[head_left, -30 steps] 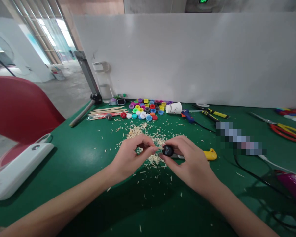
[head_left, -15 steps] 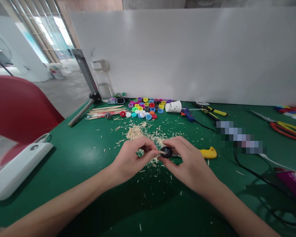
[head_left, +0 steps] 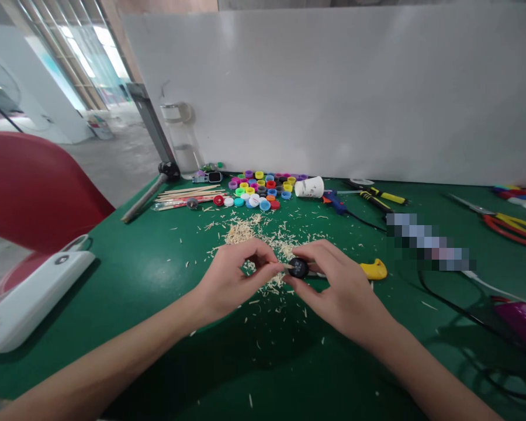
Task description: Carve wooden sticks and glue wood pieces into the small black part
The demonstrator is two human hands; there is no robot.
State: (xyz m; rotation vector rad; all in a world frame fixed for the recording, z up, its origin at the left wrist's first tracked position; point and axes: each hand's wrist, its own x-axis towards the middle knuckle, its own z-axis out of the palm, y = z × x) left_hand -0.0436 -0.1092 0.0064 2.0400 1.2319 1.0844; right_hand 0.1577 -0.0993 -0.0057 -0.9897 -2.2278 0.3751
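My left hand [head_left: 241, 278] is closed in a pinch on a thin wooden stick [head_left: 287, 266], most of it hidden by the fingers. The stick's visible end meets a black bottle cap [head_left: 298, 268]; I cannot tell whether it passes into the cap. My right hand [head_left: 333, 280] grips that cap between thumb and fingers, its top turned toward me. Behind the right hand lies a yellow-handled utility knife [head_left: 374, 269], partly covered. Pale wood shavings [head_left: 243, 229] are heaped and scattered on the green table around both hands.
Colourful bottle caps [head_left: 263, 190], a paper cup [head_left: 309, 187], wooden sticks [head_left: 190, 193] and a hammer [head_left: 146, 196] lie at the back. Rightward are a blue glue gun [head_left: 334, 202], pliers [head_left: 377, 202], scissors [head_left: 504, 222] and cables. A white device [head_left: 35, 301] sits left.
The cap has shifted slightly right and up in my right hand, and less of the stick shows in front of it. Both hands keep their grip. The view has tilted slightly.
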